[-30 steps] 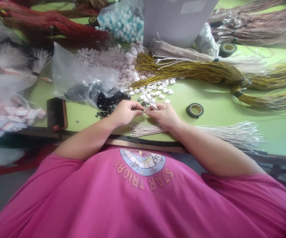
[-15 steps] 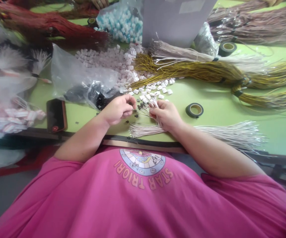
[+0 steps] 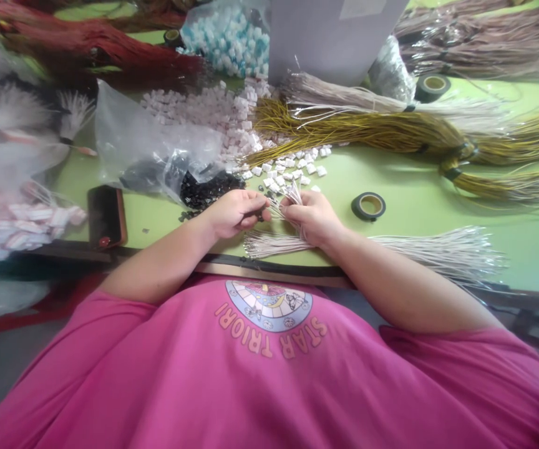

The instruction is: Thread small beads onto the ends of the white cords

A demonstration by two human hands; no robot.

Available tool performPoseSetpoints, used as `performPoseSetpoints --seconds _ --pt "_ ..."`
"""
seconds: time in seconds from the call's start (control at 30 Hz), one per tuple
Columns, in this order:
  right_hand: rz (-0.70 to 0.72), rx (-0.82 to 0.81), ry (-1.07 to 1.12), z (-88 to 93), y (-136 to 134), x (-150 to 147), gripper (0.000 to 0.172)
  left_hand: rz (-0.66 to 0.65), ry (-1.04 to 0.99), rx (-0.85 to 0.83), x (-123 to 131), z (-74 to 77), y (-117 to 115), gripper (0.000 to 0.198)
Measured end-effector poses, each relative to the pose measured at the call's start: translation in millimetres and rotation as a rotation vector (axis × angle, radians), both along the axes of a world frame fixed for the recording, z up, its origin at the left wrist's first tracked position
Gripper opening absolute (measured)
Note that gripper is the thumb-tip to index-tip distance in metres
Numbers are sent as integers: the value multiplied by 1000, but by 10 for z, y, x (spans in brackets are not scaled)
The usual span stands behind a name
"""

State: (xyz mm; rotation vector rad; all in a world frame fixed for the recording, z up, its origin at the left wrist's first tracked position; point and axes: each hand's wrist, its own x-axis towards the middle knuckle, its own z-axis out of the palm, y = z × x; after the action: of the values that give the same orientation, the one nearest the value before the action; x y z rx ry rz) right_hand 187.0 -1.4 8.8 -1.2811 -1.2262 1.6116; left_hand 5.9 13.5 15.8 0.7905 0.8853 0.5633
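Note:
My right hand (image 3: pixel 317 217) is closed around a bunch of thin white wires (image 3: pixel 294 192), their tips fanning out toward the left. My left hand (image 3: pixel 236 213) is pinched at those tips; whatever lies between its thumb and fingers is too small to make out. Just behind that hand spills a heap of small black plastic pieces (image 3: pixel 206 188). Beneath both hands, along the table edge, lies a larger bundle of white wires (image 3: pixel 431 246). Small white connector housings (image 3: pixel 297 167) are scattered beyond my fingertips.
A clear plastic bag (image 3: pixel 133 134) and a phone (image 3: pixel 105 215) lie on the left. On the right sits a roll of black tape (image 3: pixel 368 206). Yellow wire bundles (image 3: pixel 382 134) stretch behind it, with a grey box (image 3: pixel 330 43) at the back. Red wires (image 3: pixel 87 47) occupy the far left.
My left hand has moved right, from beside the black pieces to the tips of the white wires. The right hand has stayed nearly in place, still gripping the bunch.

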Motion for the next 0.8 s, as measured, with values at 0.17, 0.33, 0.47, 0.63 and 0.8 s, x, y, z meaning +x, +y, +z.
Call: performPoseSetpoints --seconds 0.17,0.33,0.47,0.63,0.8 --pt "28 40 -76 3 -11 -4 8 -11 -46 -49 14 -8 12 12" --pt "14 84 -156 14 -13 -7 11 -1 -14 -36 3 -8 -3 22" --pt "4 76 -168 10 -9 -7 12 66 72 53 35 -24 -44 24" --pt "26 87 -175 21 -13 -2 13 98 66 87 73 -40 -54 16" --pt "54 112 -212 44 -12 1 14 82 -30 19 32 -41 -15 13"
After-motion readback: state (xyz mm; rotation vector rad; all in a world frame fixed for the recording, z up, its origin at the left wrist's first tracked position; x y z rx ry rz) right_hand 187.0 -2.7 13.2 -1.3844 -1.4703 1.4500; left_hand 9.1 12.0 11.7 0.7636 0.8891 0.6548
